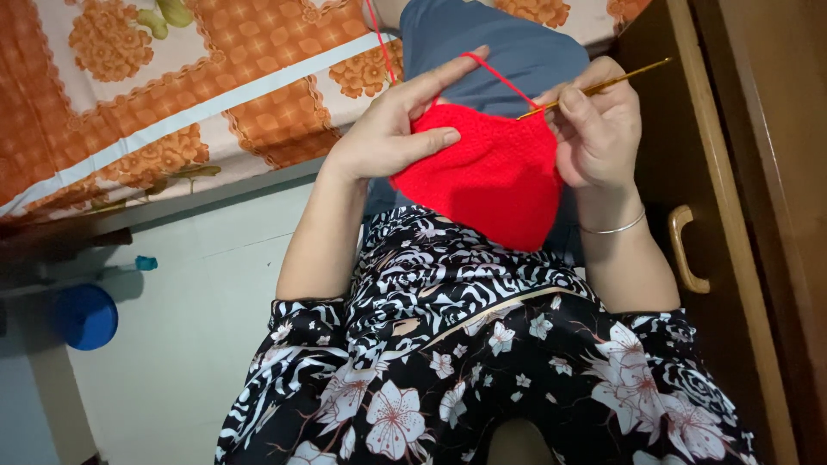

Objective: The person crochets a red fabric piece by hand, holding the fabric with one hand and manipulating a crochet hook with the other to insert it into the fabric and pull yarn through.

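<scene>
A red crocheted piece (487, 176), roughly triangular with its point hanging down, is held up between both hands above the person's lap, in front of grey-blue trousers (508, 47) and a black-and-white flowered dress (482, 344). The left hand (392, 129) has its grip clenched on the piece's upper left edge, thumb pressed flat across the front of the red fabric and the other fingers behind it; the index finger is stretched out, and a strand of red yarn (500, 73) runs over its tip and slants down to the work, while more of the same yarn trails up and away past the top of the view. The right hand (599, 129) has its grip closed on a thin golden crochet hook (603, 84), pinched between thumb and fingers; the hook's working end meets the top right edge of the red piece and its shaft points up and to the right. The same hand's lower fingers touch the piece's right edge. A thin silver bangle (613, 228) circles the right wrist. To the right stands a brown wooden cabinet (741, 215) with a curved handle (685, 250). To the left lies a bed covered by an orange flowered sheet (172, 95), above a pale floor (198, 327), where a round blue lid-like object (86, 317) sits near the left edge.
</scene>
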